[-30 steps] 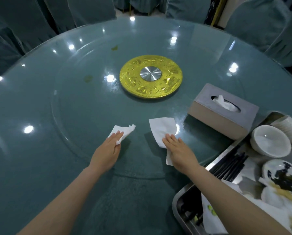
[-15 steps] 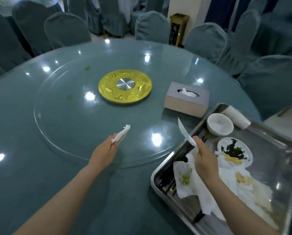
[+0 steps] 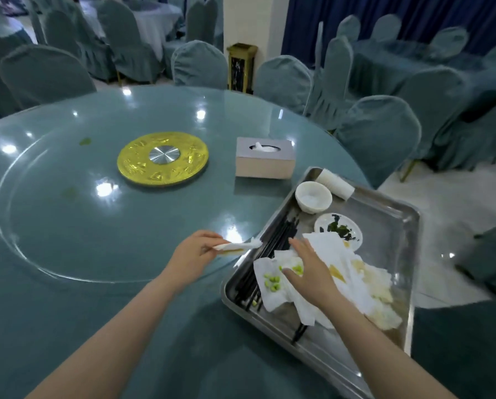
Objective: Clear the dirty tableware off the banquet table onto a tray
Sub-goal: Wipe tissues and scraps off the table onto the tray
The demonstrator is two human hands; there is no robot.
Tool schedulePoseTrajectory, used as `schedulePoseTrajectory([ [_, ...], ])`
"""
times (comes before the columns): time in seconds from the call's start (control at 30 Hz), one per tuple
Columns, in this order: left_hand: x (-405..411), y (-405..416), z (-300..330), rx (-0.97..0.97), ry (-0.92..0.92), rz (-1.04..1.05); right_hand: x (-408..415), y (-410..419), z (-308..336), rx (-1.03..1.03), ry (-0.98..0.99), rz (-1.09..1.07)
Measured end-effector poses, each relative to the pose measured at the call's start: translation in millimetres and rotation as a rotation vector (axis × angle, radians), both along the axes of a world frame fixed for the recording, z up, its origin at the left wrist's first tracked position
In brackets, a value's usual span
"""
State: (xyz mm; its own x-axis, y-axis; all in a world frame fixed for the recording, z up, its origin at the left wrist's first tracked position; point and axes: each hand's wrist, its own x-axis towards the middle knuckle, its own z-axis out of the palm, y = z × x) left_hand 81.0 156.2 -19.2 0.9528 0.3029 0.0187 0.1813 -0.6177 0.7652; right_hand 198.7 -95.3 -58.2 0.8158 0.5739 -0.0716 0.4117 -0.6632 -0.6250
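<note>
A steel tray (image 3: 390,223) sits at the table's right edge. It holds a white bowl (image 3: 313,196), stacked paper cups (image 3: 334,184), a small plate with dark greens (image 3: 338,230), black chopsticks (image 3: 272,249) and a heap of used white napkins (image 3: 347,272) with green bits. My left hand (image 3: 196,254) pinches a crumpled napkin (image 3: 238,246) just left of the tray's rim. My right hand (image 3: 310,269) hovers open over the napkin heap, holding nothing.
The round teal table carries a glass turntable (image 3: 68,220) with a gold centre disc (image 3: 162,159) and a tissue box (image 3: 265,161). A few small green stains mark the glass. Covered chairs (image 3: 376,136) ring the table and fill the room.
My right hand lifted its napkin off the glass, carried it to the tray and let it go. My left hand picked up its napkin and moved right, up to the tray's edge.
</note>
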Motion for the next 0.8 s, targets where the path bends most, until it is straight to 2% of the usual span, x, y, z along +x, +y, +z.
schedulePoseTrajectory([
  [0.2,1,-4,10,-0.063,-0.044,-0.069,-16,67,25,0.283,0.214,0.089],
  [0.33,-6,18,8,-0.034,-0.007,-0.025,-12,103,24,0.292,0.239,0.003],
  [0.6,-49,99,-49,0.095,0.312,0.224,4,138,-5,0.425,0.649,-0.234],
  [0.8,-85,158,-87,0.236,0.749,0.43,21,149,-20,0.375,0.613,-0.294],
])
